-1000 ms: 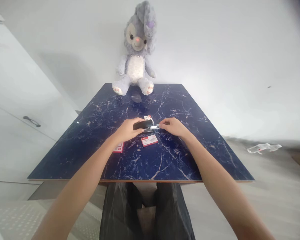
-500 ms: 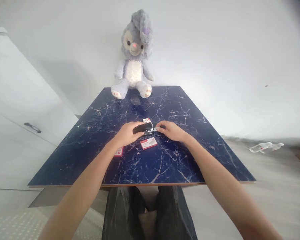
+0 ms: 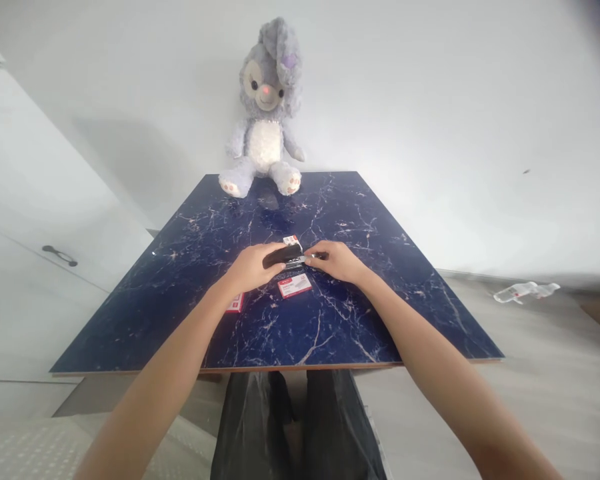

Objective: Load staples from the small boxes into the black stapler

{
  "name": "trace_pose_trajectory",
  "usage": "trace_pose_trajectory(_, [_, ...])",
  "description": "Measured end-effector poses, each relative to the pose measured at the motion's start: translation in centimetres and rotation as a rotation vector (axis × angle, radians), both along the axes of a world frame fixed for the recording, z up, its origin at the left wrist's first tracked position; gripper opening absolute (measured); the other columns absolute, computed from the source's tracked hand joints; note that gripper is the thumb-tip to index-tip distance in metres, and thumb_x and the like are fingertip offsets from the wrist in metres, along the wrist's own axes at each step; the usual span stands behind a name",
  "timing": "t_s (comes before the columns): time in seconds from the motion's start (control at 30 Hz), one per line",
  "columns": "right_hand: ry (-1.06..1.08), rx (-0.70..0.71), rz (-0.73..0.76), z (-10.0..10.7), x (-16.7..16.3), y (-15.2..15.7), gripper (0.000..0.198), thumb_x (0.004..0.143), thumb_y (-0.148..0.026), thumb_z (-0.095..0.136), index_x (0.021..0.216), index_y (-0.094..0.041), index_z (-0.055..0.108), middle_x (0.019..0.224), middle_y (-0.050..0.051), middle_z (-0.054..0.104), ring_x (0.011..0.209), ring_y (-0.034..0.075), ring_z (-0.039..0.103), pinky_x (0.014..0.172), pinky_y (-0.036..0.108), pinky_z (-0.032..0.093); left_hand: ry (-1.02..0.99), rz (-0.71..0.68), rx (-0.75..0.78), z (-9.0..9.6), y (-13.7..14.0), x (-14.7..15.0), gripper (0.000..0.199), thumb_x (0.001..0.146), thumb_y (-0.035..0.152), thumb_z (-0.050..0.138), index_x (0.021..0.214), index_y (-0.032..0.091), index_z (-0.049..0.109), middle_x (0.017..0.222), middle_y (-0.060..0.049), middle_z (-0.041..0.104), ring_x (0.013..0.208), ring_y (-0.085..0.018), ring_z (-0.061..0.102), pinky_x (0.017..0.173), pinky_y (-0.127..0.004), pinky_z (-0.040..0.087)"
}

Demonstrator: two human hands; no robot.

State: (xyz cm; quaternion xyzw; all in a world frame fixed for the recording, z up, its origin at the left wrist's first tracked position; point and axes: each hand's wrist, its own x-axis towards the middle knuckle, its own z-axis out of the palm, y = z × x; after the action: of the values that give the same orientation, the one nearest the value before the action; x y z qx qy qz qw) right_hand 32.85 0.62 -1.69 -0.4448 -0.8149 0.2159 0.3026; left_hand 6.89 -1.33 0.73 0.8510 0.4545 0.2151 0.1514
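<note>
A black stapler (image 3: 281,256) lies on its side or tilted over the table; which, I cannot tell. My left hand (image 3: 247,267) is closed around its rear end, thumb on the near side. From the stapler's right end sticks a short silver metal slide (image 3: 304,259). The fingers of my right hand (image 3: 336,260) pinch that slide at its outer end. Just in front of the stapler lies a flat red-and-white box (image 3: 295,285). Another small white-and-red box (image 3: 291,240) stands directly behind it, partly hidden. Under my left wrist, a red box (image 3: 235,305) shows only in part.
The dark blue marbled table (image 3: 360,320) stretches out before me. At its far edge a grey plush toy (image 3: 266,133) sits against the wall. A white cabinet (image 3: 25,200) stands at the left. Clear plastic packaging (image 3: 523,291) lies on the floor to the right.
My right hand has come closer to the stapler, and less of the metal slide shows between them. My left hand keeps its hold. The whole view has shifted slightly.
</note>
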Motion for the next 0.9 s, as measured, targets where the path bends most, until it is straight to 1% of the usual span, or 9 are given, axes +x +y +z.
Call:
trace_pose_trajectory(0.1, [-0.003, 0.051, -0.168, 0.6, 0.0, -0.2, 0.024, 0.090, -0.043, 0.062, 0.104, -0.026, 0.073, 0.097, 0.002, 0.074, 0.084, 0.019, 0.066, 0.078, 0.029, 0.048, 0.034, 0.032, 0.002, 0.5, 0.3, -0.9, 0.061, 0.083, 0.045, 0.066, 0.140, 0.029, 0.053, 0.123, -0.008, 0.067, 0.111, -0.030, 0.061, 0.094, -0.043, 0.048])
trace_pose_trajectory(0.2, [-0.092, 0.041, -0.341, 1.4, 0.2, -0.5, 0.034, 0.096, -0.046, 0.051, 0.081, -0.023, 0.072, 0.076, 0.003, 0.072, 0.070, 0.019, 0.064, 0.068, 0.029, 0.044, 0.038, 0.054, -0.067, 1.1, 0.7, -2.3, 0.061, 0.077, 0.047, 0.071, 0.134, 0.030, 0.057, 0.114, -0.007, 0.070, 0.099, -0.028, 0.065, 0.084, -0.039, 0.050])
trace_pose_trajectory(0.27, [-0.170, 0.015, -0.326, 1.8, 0.2, -0.8, 0.043, 0.096, -0.048, 0.048, 0.068, -0.023, 0.068, 0.066, 0.003, 0.069, 0.063, 0.018, 0.061, 0.063, 0.029, 0.040, 0.045, 0.057, -0.154, 1.5, 0.8, -3.0, 0.052, 0.075, 0.048, 0.073, 0.123, 0.029, 0.064, 0.104, -0.006, 0.072, 0.085, -0.025, 0.067, 0.074, -0.035, 0.050])
trace_pose_trajectory(0.33, [-0.219, 0.028, -0.300, 1.8, 0.1, -1.1, 0.045, 0.096, -0.050, 0.048, 0.066, -0.022, 0.066, 0.065, 0.004, 0.068, 0.061, 0.018, 0.060, 0.061, 0.029, 0.039, 0.047, 0.042, -0.230, 1.7, 0.8, -3.4, 0.043, 0.074, 0.048, 0.074, 0.112, 0.028, 0.067, 0.097, -0.004, 0.073, 0.079, -0.023, 0.068, 0.068, -0.033, 0.049])
trace_pose_trajectory(0.43, [-0.279, 0.102, -0.397, 1.5, -0.3, -1.3, 0.036, 0.093, -0.047, 0.054, 0.068, -0.022, 0.065, 0.067, 0.006, 0.068, 0.064, 0.020, 0.062, 0.062, 0.030, 0.039, 0.051, 0.021, -0.269, 1.5, 0.7, -3.4, 0.032, 0.074, 0.048, 0.073, 0.098, 0.028, 0.070, 0.090, -0.002, 0.074, 0.076, -0.023, 0.069, 0.065, -0.031, 0.048])
trace_pose_trajectory(0.53, [-0.299, 0.076, -0.413, 1.1, -0.4, -1.2, 0.027, 0.089, -0.043, 0.060, 0.070, -0.023, 0.063, 0.070, 0.006, 0.069, 0.068, 0.023, 0.064, 0.063, 0.031, 0.040, 0.044, 0.032, -0.288, 1.4, 0.7, -3.5, 0.032, 0.072, 0.049, 0.074, 0.096, 0.028, 0.071, 0.091, -0.002, 0.074, 0.078, -0.024, 0.069, 0.065, -0.031, 0.048])
trace_pose_trajectory(0.63, [-0.220, 0.038, -0.350, 1.0, -0.5, -1.1, 0.014, 0.088, -0.038, 0.062, 0.090, -0.025, 0.065, 0.081, 0.004, 0.074, 0.076, 0.024, 0.068, 0.068, 0.032, 0.044, 0.018, -0.008, -0.389, 1.7, 0.9, -4.3, 0.045, 0.070, 0.046, 0.077, 0.111, 0.030, 0.069, 0.100, -0.003, 0.075, 0.084, -0.024, 0.070, 0.068, -0.030, 0.048])
trace_pose_trajectory(0.77, [-0.159, 0.020, -0.372, 1.1, -0.9, -1.4, 0.037, 0.090, -0.036, 0.061, 0.125, -0.024, 0.055, 0.093, 0.005, 0.077, 0.088, 0.027, 0.071, 0.077, 0.034, 0.049, 0.015, -0.067, -0.547, 2.2, 1.3, -5.8, 0.061, 0.073, 0.046, 0.074, 0.130, 0.030, 0.062, 0.096, -0.003, 0.074, 0.081, -0.023, 0.069, 0.069, -0.030, 0.048])
trace_pose_trajectory(0.9, [-0.236, 0.041, -0.327, 1.3, -1.7, -2.1, 0.048, 0.092, -0.031, 0.057, 0.137, -0.023, 0.046, 0.098, 0.005, 0.077, 0.091, 0.028, 0.072, 0.080, 0.036, 0.050, 0.037, 0.003, -0.561, 2.1, 1.5, -6.1, 0.061, 0.074, 0.051, 0.073, 0.129, 0.025, 0.064, 0.091, -0.006, 0.073, 0.077, -0.023, 0.069, 0.066, -0.029, 0.046])
